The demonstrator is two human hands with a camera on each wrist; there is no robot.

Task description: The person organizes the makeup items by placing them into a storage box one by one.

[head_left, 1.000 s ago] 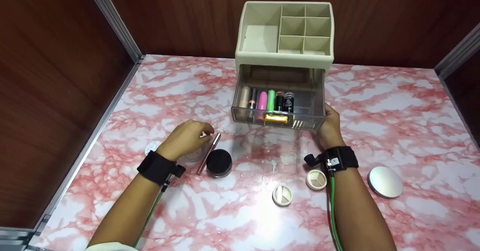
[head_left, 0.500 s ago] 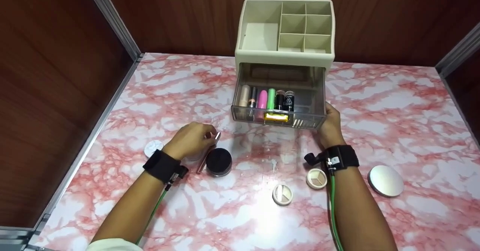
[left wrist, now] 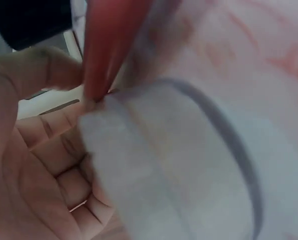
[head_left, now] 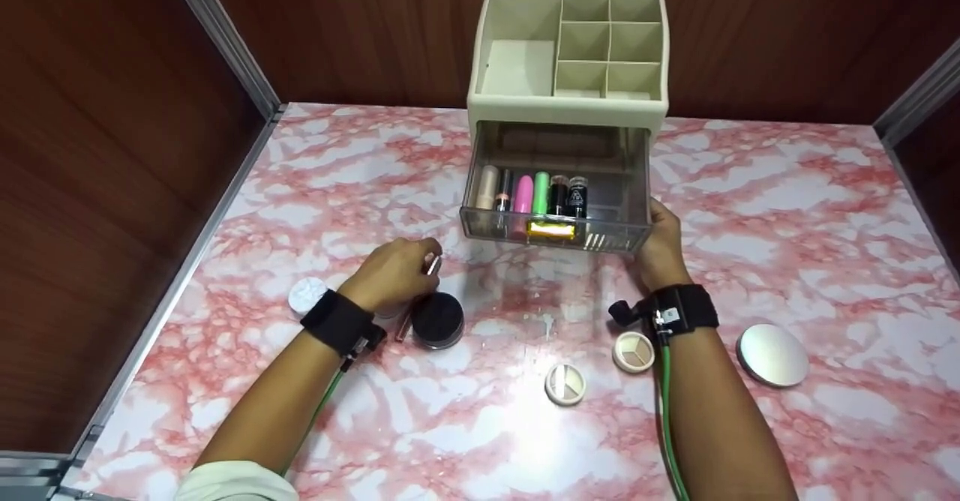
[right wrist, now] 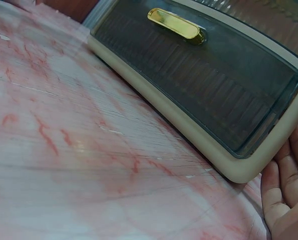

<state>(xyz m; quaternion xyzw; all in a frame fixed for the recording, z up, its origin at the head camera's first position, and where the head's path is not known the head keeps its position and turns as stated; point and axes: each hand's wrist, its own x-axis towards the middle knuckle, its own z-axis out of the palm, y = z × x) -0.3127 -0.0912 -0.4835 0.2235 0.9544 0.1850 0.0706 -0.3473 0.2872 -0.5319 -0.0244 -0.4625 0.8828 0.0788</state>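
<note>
My left hand (head_left: 396, 274) pinches a slim pink cosmetic tube (head_left: 433, 265) between thumb and fingers, near its upper end. The reddish tube (left wrist: 111, 45) also shows against the thumb in the left wrist view. Right beside it stands a black-lidded jar (head_left: 438, 319). A pale, clear jar (left wrist: 164, 160) is close under the same hand, mostly covered in the head view. My right hand (head_left: 661, 250) rests with extended fingers against the right side of the cream cosmetics organizer (head_left: 568, 111). Its upper drawer (head_left: 611, 193) is pulled out, holding several lipsticks (head_left: 523, 195) in a row.
Two small round tricolour palettes (head_left: 565, 385) lie at the front. A silvery round compact (head_left: 772, 355) is right of my forearm. A white round item (head_left: 307, 295) sits behind my left wrist. The organizer's lower drawer (right wrist: 199, 75) is closed. Wooden walls (head_left: 375, 36) enclose the table.
My left hand has moved slightly right, and its thumb and fingers have come together on the pink tube. The right hand stays against the organizer.
</note>
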